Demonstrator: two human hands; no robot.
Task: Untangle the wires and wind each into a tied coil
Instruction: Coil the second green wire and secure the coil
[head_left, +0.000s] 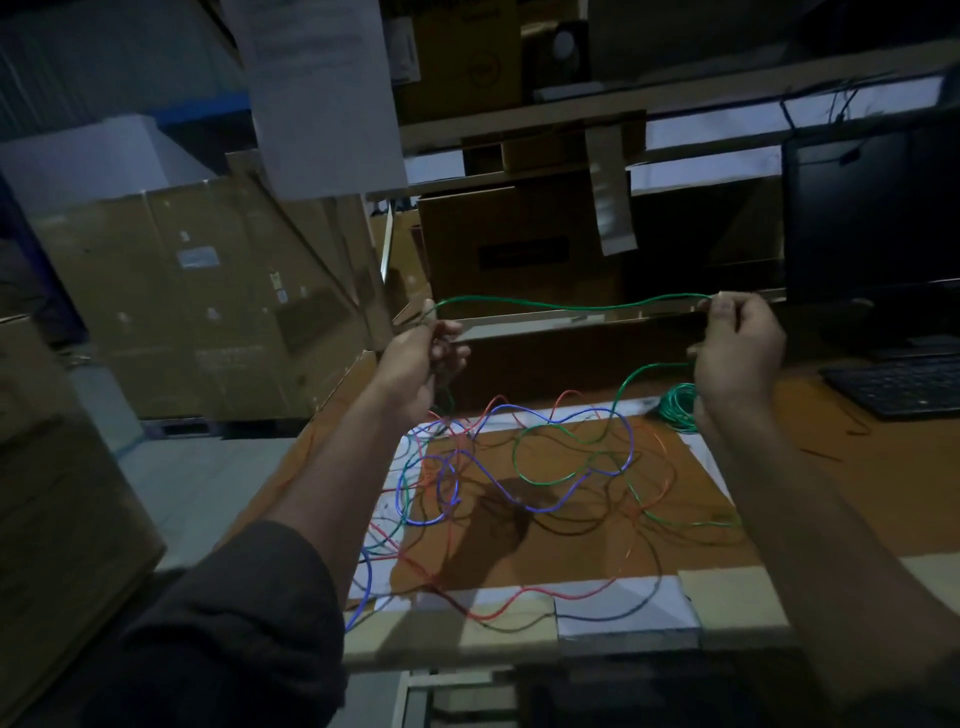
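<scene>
A green wire (571, 305) is stretched nearly level between my two raised hands, above the table. My left hand (423, 364) pinches one end of the span. My right hand (737, 348) pinches the other, and from it the green wire loops down to the table. A wound green coil (678, 408) lies on the table just below my right wrist. Underneath, a tangle of blue wire (519, 499), red wire (498, 608), black and more green wire spreads over the brown table surface (582, 551).
A dark monitor (872, 228) and keyboard (904, 387) stand at the right. Cardboard boxes (208, 301) fill the left and back. A white paper sheet (322, 93) hangs at top centre. White tape borders the work area (623, 608).
</scene>
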